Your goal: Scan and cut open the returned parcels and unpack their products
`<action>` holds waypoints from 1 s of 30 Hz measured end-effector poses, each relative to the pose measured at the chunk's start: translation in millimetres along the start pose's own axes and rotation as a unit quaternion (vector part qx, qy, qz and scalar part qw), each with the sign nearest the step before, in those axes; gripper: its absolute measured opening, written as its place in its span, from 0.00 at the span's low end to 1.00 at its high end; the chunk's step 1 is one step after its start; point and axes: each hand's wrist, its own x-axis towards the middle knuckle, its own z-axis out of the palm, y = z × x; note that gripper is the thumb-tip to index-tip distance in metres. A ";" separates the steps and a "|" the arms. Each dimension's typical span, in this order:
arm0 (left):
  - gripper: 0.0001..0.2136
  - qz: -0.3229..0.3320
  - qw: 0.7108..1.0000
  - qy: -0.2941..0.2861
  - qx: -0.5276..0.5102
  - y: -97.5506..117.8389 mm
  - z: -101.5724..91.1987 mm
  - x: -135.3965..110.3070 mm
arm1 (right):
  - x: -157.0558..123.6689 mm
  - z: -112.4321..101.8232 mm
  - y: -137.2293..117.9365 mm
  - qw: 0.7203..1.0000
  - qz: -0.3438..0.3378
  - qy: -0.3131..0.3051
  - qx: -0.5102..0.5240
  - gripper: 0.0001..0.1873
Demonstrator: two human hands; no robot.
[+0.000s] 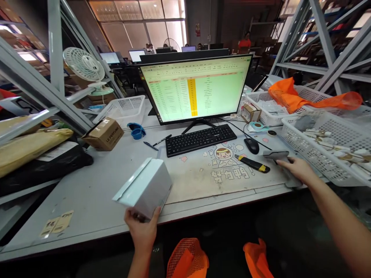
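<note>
At the front of the desk, my left hand (142,227) grips a white box (147,185) by its near end, holding it tilted. The fingers under the box are partly hidden. On the right, my right hand (298,169) is wrapped around a grey handheld barcode scanner (276,155), its head pointing left over the desk mat's edge. A black and yellow box cutter (253,163) lies on the mat just left of the scanner. Behind it sits a black mouse (251,145).
A monitor (197,92) showing a spreadsheet stands behind a black keyboard (201,139). White baskets, one being a basket of small packets (327,143), line the right side. A brown carton (103,134), blue tape dispenser (137,132) and wrapped parcels (37,150) are on the left.
</note>
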 end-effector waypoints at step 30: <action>0.43 0.047 0.927 -0.361 -0.090 20.2 63.1 -81.6 | -188.8 102.8 -148.5 0.809 -0.235 -0.291 0.454 0.55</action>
